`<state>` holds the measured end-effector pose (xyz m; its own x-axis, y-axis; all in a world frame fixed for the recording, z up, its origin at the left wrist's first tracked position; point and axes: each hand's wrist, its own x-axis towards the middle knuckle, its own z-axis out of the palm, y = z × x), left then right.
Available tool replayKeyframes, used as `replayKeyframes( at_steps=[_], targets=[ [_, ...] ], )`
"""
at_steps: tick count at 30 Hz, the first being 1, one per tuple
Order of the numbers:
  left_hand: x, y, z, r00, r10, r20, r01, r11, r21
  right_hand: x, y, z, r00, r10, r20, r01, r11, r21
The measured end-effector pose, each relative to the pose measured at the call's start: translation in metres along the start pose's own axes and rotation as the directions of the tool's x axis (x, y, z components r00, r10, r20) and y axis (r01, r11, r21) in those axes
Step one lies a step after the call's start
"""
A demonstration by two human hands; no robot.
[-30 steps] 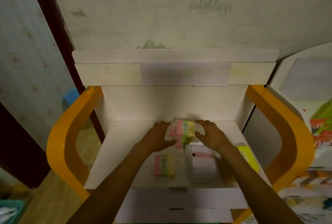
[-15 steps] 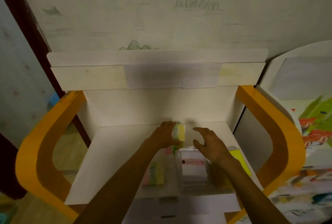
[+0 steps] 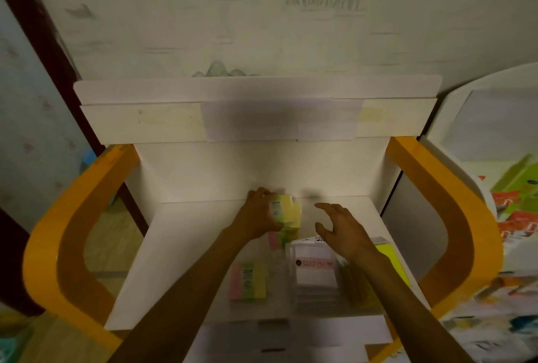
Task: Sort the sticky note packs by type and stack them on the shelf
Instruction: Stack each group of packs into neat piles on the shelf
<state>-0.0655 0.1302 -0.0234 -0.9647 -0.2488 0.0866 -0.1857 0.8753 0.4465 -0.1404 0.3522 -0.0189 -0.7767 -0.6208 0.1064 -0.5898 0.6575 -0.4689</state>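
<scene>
Left hand (image 3: pixel 257 217): grips striped pack (image 3: pixel 283 212) above its stack.
Right hand (image 3: pixel 342 230): fingers spread, empty, beside it.
Technique: align edges squarely before releasing.

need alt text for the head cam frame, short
A person's left hand grips a pastel sticky note pack above a white shelf, right hand open beside it. Nearer lie another pastel pack, a clear-wrapped white stack and a yellow pack.
</scene>
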Motion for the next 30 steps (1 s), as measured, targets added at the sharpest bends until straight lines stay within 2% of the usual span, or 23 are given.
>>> replayKeyframes(
  at_steps=[4,7,11,16,20,30],
  targets=[
    [-0.022,-0.008,-0.020,0.997,0.012,-0.079,-0.015,1.000,-0.027,0.010,-0.004,0.002,1.000,-0.012,0.019,0.012,1.000,0.007],
    [-0.043,-0.018,-0.033,0.991,0.023,-0.128,-0.021,1.000,0.018,0.023,-0.015,0.005,0.999,-0.031,0.041,0.031,1.000,-0.002],
    [-0.069,-0.034,-0.047,0.982,-0.013,-0.190,0.018,1.000,0.021,0.044,-0.037,0.016,0.988,-0.017,0.155,0.026,0.998,-0.055],
    [-0.093,-0.048,-0.062,0.977,-0.070,-0.203,0.073,0.997,0.006,0.066,-0.064,0.036,0.963,0.028,0.269,0.023,0.982,-0.185],
    [-0.107,-0.055,-0.067,0.970,-0.092,-0.225,0.096,0.995,0.008,0.070,-0.070,0.050,0.939,0.055,0.340,0.024,0.974,-0.224],
    [-0.116,-0.061,-0.068,0.972,-0.148,-0.185,0.156,0.987,0.027,0.071,-0.072,0.050,0.951,0.060,0.303,0.012,0.973,-0.230]
  ],
)
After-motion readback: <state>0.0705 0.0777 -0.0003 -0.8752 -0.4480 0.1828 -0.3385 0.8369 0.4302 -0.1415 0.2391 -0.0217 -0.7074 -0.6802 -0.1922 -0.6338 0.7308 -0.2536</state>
